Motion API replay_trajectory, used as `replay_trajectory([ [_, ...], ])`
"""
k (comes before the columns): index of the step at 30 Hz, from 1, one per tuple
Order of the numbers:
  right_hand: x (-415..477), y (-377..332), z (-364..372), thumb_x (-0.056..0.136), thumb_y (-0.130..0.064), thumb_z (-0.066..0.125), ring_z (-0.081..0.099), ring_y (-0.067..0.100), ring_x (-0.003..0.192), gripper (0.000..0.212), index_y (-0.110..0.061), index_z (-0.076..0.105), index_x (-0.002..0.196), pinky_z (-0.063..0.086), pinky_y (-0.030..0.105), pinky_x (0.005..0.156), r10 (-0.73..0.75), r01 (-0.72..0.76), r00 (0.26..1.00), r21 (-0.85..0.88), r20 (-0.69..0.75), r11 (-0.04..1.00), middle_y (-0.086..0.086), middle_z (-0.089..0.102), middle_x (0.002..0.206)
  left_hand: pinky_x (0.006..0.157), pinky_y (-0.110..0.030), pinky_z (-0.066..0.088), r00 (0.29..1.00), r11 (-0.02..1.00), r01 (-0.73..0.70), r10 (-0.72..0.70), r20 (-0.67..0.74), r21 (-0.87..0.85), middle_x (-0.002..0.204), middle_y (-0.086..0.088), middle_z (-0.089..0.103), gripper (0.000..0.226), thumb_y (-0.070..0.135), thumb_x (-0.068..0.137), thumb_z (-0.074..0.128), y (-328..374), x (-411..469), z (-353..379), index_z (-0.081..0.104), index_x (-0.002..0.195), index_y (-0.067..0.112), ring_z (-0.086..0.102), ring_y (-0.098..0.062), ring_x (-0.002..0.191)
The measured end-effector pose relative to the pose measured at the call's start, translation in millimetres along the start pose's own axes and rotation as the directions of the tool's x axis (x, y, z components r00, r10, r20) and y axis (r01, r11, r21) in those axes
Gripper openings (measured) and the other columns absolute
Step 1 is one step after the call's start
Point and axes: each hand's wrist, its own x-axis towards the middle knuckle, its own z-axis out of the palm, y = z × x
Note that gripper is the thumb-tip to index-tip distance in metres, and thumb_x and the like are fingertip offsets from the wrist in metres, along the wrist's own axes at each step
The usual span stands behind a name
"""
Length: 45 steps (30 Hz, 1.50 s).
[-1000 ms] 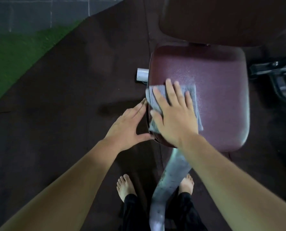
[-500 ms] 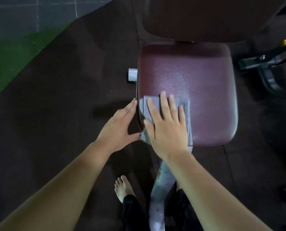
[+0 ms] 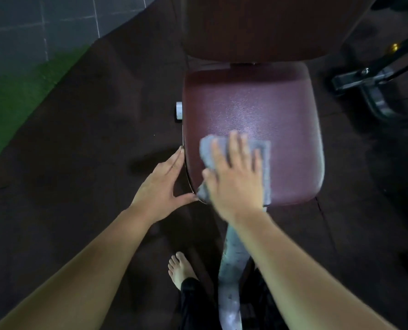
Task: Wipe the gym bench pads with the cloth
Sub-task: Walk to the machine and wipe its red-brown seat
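Grey cloth lies flat under our right hand, whose fingers are spread straight and press it down on the maroon seat pad. The hand is blurred, so we judge it to be mid-stroke. Half a second ago the cloth sat over the pad's left edge near the front-left corner. Now it has slid inward, clear of that edge and toward the middle of the front edge. Our left hand has stayed put, open, with fingers straight along the pad's left edge and thumb at the front-left corner, bracing rather than gripping. We take this to mean the left strip is covered and the pass is working across to the right. The right side and back of the seat are still to be covered by this pass, and the darker back pad beyond is not yet reached. Below the front edge a pale frame post runs down to the dark rubber floor.
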Motion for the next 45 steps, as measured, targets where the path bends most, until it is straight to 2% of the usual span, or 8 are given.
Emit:
replay_trajectory([
  [4, 12.4, 42.9, -5.2, 0.102, -0.055, 0.030, 0.007, 0.029, 0.159, 0.064, -0.032, 0.026, 0.162, 0.006, 0.050, 0.127, -0.183, 0.183, 0.983, 0.001, 0.009, 0.983, 0.006, 0.010, 0.172, 0.114, -0.038, 0.042, 1.000, 1.000, 0.001, -0.001, 0.004, 0.005, 0.170, 0.027, -0.007, 0.116, 0.073, 0.080, 0.063, 1.0, 0.6, -0.6, -0.009, 0.164, 0.038, 0.025, -0.008, 0.149],
  [11, 92.7, 94.8, -30.0, 0.105, -0.053, 0.032, 0.001, 0.036, 0.158, 0.067, -0.026, 0.017, 0.164, 0.006, 0.056, 0.126, 0.330, -0.323, 0.941, 0.087, -0.081, 0.942, 0.018, 0.005, 0.171, 0.111, -0.038, 0.046, 0.999, 0.999, 0.023, -0.024, 0.023, 0.042, 0.166, 0.033, -0.015, 0.118, 0.070, 0.082, 0.067, 1.8, 0.4, 0.3, -0.018, 0.160, 0.043, 0.023, -0.004, 0.148],
  [18, 91.6, 27.6, -25.3, 0.100, -0.057, 0.028, 0.006, 0.029, 0.159, 0.067, -0.032, 0.024, 0.162, 0.008, 0.051, 0.127, -0.307, 0.308, 0.951, -0.004, 0.032, 0.951, 0.008, 0.010, 0.172, 0.114, -0.036, 0.042, 1.000, 1.000, 0.003, -0.003, 0.006, 0.028, 0.167, 0.032, -0.011, 0.118, 0.070, 0.081, 0.070, -1.3, 2.9, 0.4, -0.009, 0.164, 0.039, 0.022, -0.001, 0.148],
  [23, 170.1, 139.1, -49.8, 0.094, -0.060, 0.021, 0.019, 0.038, 0.154, 0.077, -0.021, 0.034, 0.159, 0.017, 0.054, 0.124, 0.147, -0.146, 0.983, 0.018, -0.109, 0.989, 0.022, 0.028, 0.164, 0.113, -0.036, 0.044, 1.000, 0.999, 0.014, -0.015, 0.023, 0.039, 0.166, 0.034, -0.016, 0.121, 0.070, 0.080, 0.069, 0.4, 3.1, 0.5, -0.015, 0.161, 0.040, 0.023, -0.002, 0.148],
  [27, 173.1, 70.8, -38.8, 0.101, -0.057, 0.030, 0.006, 0.039, 0.157, 0.071, -0.020, 0.028, 0.161, 0.007, 0.060, 0.125, 0.355, -0.347, 0.929, 0.084, -0.109, 0.934, 0.023, 0.015, 0.168, 0.113, -0.033, 0.042, 0.999, 0.999, 0.002, -0.003, 0.041, 0.041, 0.164, 0.035, -0.019, 0.119, 0.070, 0.081, 0.067, 1.1, 3.0, -2.9, -0.019, 0.158, 0.043, 0.024, 0.000, 0.145],
  [32, 164.4, -41.4, -24.9, 0.100, -0.058, 0.035, 0.004, 0.037, 0.157, 0.072, -0.024, 0.024, 0.162, 0.004, 0.059, 0.125, 0.026, -0.024, 0.998, 0.043, -0.053, 0.999, 0.018, 0.013, 0.169, 0.115, -0.030, 0.036, 0.998, 0.997, 0.014, -0.018, 0.060, 0.072, 0.157, 0.042, -0.026, 0.115, 0.074, 0.081, 0.062, 1.2, 3.8, -5.9, -0.022, 0.154, 0.047, 0.005, 0.015, 0.139],
  [36, 172.6, 24.2, -36.2, 0.098, -0.062, 0.036, 0.021, 0.030, 0.154, 0.067, -0.035, 0.032, 0.159, 0.012, 0.049, 0.124, -0.221, 0.220, 0.975, -0.038, -0.031, 0.975, 0.007, 0.027, 0.168, 0.116, -0.037, 0.041, 0.998, 0.998, 0.018, -0.022, 0.055, 0.066, 0.160, 0.040, -0.023, 0.116, 0.073, 0.080, 0.063, 2.5, 4.6, -4.9, -0.022, 0.155, 0.049, 0.014, 0.005, 0.148],
  [45, 106.6, 131.3, -34.5, 0.099, -0.059, 0.032, 0.007, 0.033, 0.158, 0.072, -0.029, 0.021, 0.164, 0.009, 0.052, 0.126, 0.035, -0.034, 0.997, 0.017, -0.064, 0.999, 0.013, 0.012, 0.171, 0.109, -0.034, 0.044, 1.000, 0.999, 0.013, -0.014, 0.021, 0.050, 0.164, 0.036, -0.017, 0.119, 0.065, 0.083, 0.070, 3.9, 2.7, -1.3, -0.019, 0.159, 0.046, 0.023, -0.001, 0.147],
])
